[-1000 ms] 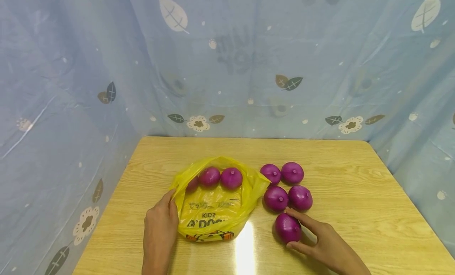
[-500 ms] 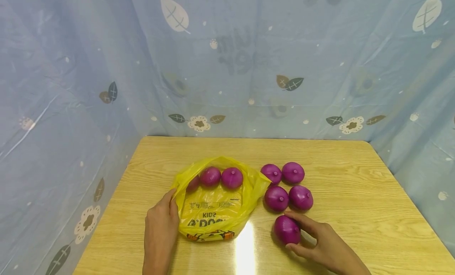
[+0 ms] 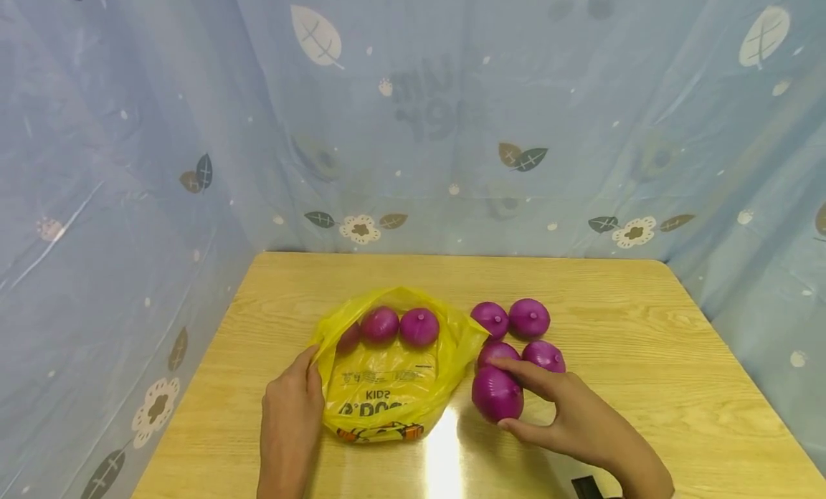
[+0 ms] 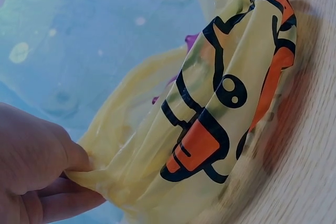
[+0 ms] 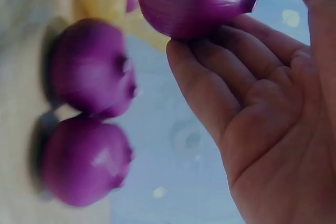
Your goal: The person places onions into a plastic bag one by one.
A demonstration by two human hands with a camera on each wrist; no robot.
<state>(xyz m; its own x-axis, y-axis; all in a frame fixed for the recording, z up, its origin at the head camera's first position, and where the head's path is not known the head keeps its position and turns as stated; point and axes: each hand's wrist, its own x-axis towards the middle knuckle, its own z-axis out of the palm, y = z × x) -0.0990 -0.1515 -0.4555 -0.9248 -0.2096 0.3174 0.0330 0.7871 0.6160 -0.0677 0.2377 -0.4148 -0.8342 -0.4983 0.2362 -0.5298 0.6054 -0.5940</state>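
My left hand (image 3: 292, 402) pinches the left rim of a yellow plastic bag (image 3: 387, 384); in the left wrist view the bag's edge (image 4: 100, 178) lies between thumb and fingers. The bag's mouth gapes, showing purple onions inside, among them one onion (image 3: 419, 327) at its far side. With thumb and fingertips my right hand (image 3: 568, 416) grips another purple onion (image 3: 497, 393), raised over the table just right of the bag. Its stem end shows in the right wrist view, where the held onion (image 5: 194, 3) rests against the fingers.
Several loose onions sit right of the bag, including a back-right onion (image 3: 529, 318) and one (image 3: 544, 356) beside the right hand's fingers. The wooden table (image 3: 645, 355) meets a patterned blue curtain (image 3: 413, 126) behind and at the sides.
My right hand has lifted the onion off the table and carried it left and away from me, partly covering a loose onion. The left hand stays at the bag's rim.
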